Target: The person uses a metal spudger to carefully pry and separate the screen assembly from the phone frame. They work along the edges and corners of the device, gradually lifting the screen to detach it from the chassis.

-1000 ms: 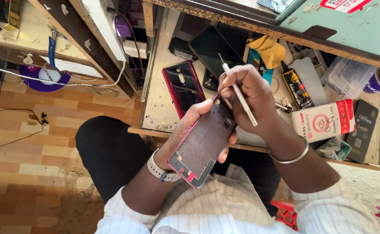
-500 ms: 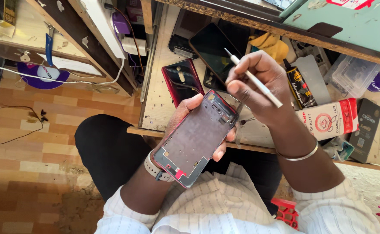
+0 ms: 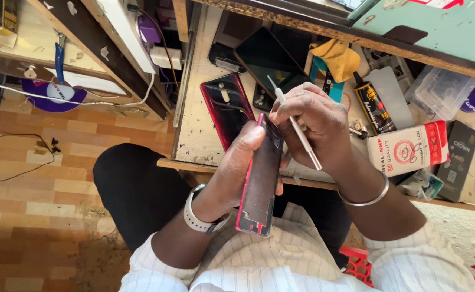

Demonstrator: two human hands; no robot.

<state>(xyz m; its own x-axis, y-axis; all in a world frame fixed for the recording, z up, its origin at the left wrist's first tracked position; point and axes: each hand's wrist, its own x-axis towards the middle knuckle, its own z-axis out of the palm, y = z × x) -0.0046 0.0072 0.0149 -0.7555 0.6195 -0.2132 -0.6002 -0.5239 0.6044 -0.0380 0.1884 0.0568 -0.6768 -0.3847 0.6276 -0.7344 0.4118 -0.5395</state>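
Observation:
My left hand [image 3: 240,162] grips an opened phone body [image 3: 260,184] with a red frame, tilted nearly edge-on above my lap. My right hand [image 3: 316,127] pinches a thin white-handled tool [image 3: 297,127] and rests against the phone's upper end. A red phone back cover [image 3: 227,108] lies on the wooden bench [image 3: 197,135] just beyond my left hand. A white watch is on my left wrist and a metal bangle on my right.
On the bench lie a dark phone screen [image 3: 267,57], a yellow cloth [image 3: 337,57], a black glue tube [image 3: 372,105], a red-and-white box [image 3: 408,154], a black box [image 3: 456,159] and a clear plastic container [image 3: 443,92]. Cables cross the tiled floor [image 3: 37,178] at left.
The phone body has turned from face-up to nearly edge-on. My right hand with the tool has dropped down against its top end.

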